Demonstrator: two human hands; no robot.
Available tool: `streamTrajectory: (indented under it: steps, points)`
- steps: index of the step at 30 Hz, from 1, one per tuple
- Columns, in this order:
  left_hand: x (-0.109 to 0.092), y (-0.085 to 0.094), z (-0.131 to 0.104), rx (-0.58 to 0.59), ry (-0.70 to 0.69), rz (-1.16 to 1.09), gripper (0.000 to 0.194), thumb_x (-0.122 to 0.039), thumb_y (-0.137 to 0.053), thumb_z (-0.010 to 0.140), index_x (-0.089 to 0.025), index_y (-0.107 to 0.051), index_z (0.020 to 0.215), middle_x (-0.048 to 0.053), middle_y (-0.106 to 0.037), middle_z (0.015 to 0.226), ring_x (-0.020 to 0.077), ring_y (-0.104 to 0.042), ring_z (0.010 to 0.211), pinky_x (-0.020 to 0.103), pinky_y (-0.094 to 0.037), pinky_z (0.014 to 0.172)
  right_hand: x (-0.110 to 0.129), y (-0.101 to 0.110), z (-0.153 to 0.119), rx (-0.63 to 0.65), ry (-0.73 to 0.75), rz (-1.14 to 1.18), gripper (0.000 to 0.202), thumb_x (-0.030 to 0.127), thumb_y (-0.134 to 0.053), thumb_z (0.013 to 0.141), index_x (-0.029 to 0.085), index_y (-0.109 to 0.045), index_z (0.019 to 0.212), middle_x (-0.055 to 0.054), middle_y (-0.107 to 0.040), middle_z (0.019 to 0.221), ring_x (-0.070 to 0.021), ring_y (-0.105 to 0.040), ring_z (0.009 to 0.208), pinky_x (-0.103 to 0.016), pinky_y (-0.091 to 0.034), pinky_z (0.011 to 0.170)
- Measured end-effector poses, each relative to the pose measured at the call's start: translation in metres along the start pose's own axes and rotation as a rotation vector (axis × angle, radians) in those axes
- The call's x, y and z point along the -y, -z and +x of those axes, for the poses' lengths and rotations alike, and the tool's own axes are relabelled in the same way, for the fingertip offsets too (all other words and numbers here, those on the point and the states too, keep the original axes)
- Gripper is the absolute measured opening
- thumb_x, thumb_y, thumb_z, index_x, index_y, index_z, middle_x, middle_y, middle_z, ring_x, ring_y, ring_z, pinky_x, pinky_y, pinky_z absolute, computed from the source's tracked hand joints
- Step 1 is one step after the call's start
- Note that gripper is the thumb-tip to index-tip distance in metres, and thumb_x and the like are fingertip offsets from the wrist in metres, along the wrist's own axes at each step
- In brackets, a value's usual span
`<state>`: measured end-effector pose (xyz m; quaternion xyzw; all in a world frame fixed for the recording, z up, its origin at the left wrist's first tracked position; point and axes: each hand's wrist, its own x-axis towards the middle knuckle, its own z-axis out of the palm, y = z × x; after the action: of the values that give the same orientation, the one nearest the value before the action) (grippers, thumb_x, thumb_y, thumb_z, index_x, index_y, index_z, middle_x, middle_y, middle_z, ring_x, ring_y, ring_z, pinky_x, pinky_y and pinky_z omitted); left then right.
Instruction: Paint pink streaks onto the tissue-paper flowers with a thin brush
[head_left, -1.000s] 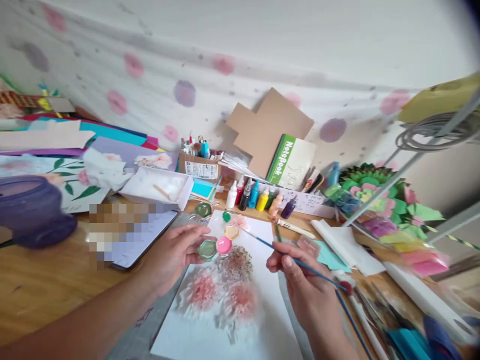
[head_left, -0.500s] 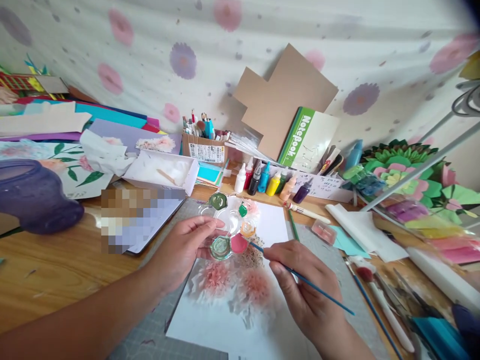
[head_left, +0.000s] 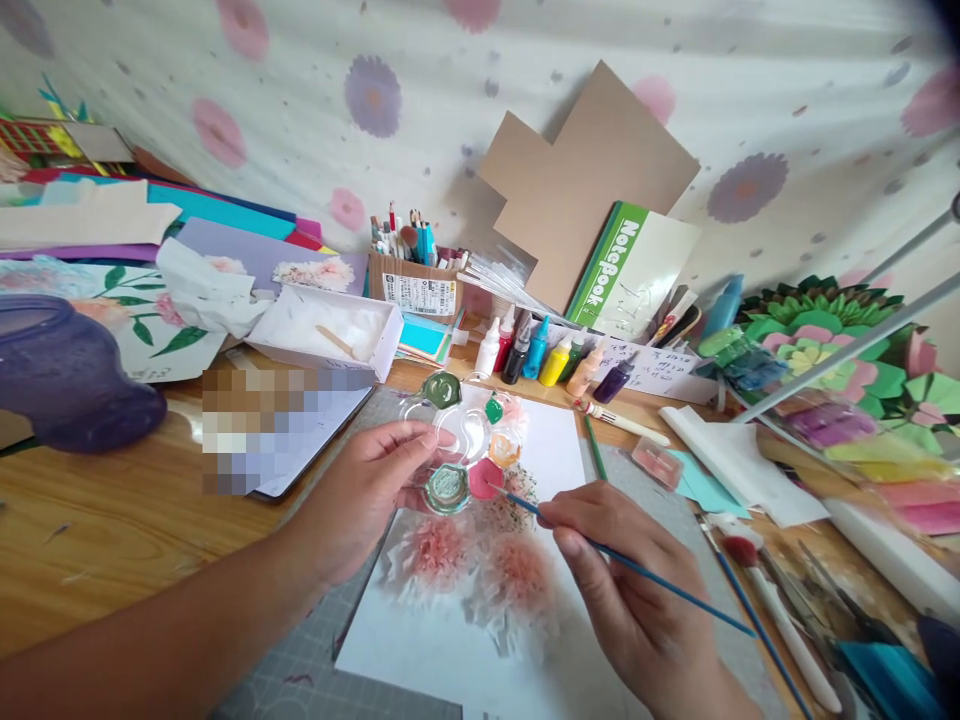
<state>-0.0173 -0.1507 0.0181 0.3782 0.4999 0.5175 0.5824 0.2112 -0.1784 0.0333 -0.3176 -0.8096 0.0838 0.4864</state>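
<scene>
Palette (head_left: 463,432) — clear, w/ several paint wells — held above far part of white sheet (head_left: 409,640) w/ ruffled pink-white flowers (head_left: 437,553); L hand (head_left: 371,490) grips its left edge. R hand (head_left: 626,570) grips blue brush (head_left: 667,584), tip at pink well (head_left: 486,478), palette's near right.

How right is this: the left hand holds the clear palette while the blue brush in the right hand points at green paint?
Not quite: in the head view, the blue brush points at pink paint, not green. The left hand does hold the clear palette, the right hand the brush.
</scene>
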Motion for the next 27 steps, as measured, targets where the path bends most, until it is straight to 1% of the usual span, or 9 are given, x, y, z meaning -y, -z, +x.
streamTrajectory:
  steps: [3,7,9,17,20,24,27]
  points:
    - [0.0005,-0.0007,0.0005,0.003,-0.002,-0.004,0.035,-0.051,-0.081,0.074,-0.019,-0.079,0.087,0.008,-0.078,0.084,0.0230,-0.071,0.079,0.027,-0.052,0.055,-0.0018,-0.0023,-0.0015,-0.011,-0.035,-0.002,0.017,0.007,-0.057,0.093,0.016,-0.070,0.100,-0.004,-0.073,0.081,-0.0118,-0.069,0.074,-0.021,-0.056,0.067]
    - [0.0008,-0.0011,0.0013,-0.006,0.003,0.003,0.036,-0.051,-0.081,0.073,-0.018,-0.079,0.088,0.009,-0.079,0.088,0.0227,-0.070,0.076,0.029,-0.054,0.056,-0.0049,-0.0067,-0.0043,-0.001,-0.057,0.033,0.017,0.007,-0.058,0.093,0.019,-0.068,0.100,-0.003,-0.073,0.083,-0.0118,-0.068,0.074,-0.023,-0.055,0.067]
    - [0.0009,-0.0013,0.0017,-0.012,0.009,0.009,0.036,-0.051,-0.081,0.073,-0.018,-0.079,0.088,0.010,-0.079,0.088,0.0229,-0.070,0.075,0.029,-0.054,0.056,-0.0053,-0.0082,-0.0058,-0.017,-0.069,0.050,0.018,0.007,-0.056,0.094,0.020,-0.067,0.100,-0.002,-0.073,0.083,-0.0117,-0.068,0.074,-0.023,-0.055,0.068]
    - [0.0016,-0.0013,0.0012,-0.019,0.003,0.006,0.037,-0.052,-0.081,0.072,-0.019,-0.079,0.088,0.009,-0.079,0.084,0.0238,-0.070,0.077,0.030,-0.054,0.056,-0.0017,-0.0074,-0.0062,-0.023,-0.053,0.033,0.018,0.007,-0.055,0.094,0.020,-0.066,0.102,-0.001,-0.071,0.083,-0.0113,-0.066,0.077,-0.023,-0.054,0.071]
    - [0.0015,-0.0018,0.0008,-0.020,0.013,0.008,0.037,-0.052,-0.082,0.072,-0.018,-0.079,0.087,0.009,-0.080,0.084,0.0228,-0.070,0.075,0.029,-0.053,0.056,-0.0013,-0.0074,-0.0045,-0.014,-0.047,0.034,0.017,0.007,-0.055,0.094,0.020,-0.065,0.098,0.000,-0.070,0.082,-0.0104,-0.065,0.073,-0.022,-0.053,0.067]
    - [0.0018,-0.0027,0.0002,0.001,0.039,-0.010,0.037,-0.051,-0.082,0.072,-0.018,-0.079,0.088,0.010,-0.080,0.085,0.0241,-0.072,0.076,0.031,-0.055,0.057,-0.0011,-0.0085,-0.0043,-0.003,-0.053,0.043,0.017,0.008,-0.055,0.094,0.019,-0.065,0.101,-0.002,-0.072,0.083,-0.0114,-0.066,0.076,-0.023,-0.054,0.068]
    - [0.0025,-0.0023,-0.0002,0.013,0.044,-0.019,0.036,-0.051,-0.081,0.073,-0.018,-0.078,0.088,0.010,-0.080,0.087,0.0248,-0.072,0.077,0.031,-0.055,0.057,0.0001,-0.0089,-0.0033,-0.006,-0.040,0.021,0.016,0.007,-0.054,0.094,0.018,-0.065,0.099,-0.002,-0.071,0.081,-0.0115,-0.066,0.073,-0.023,-0.053,0.066]
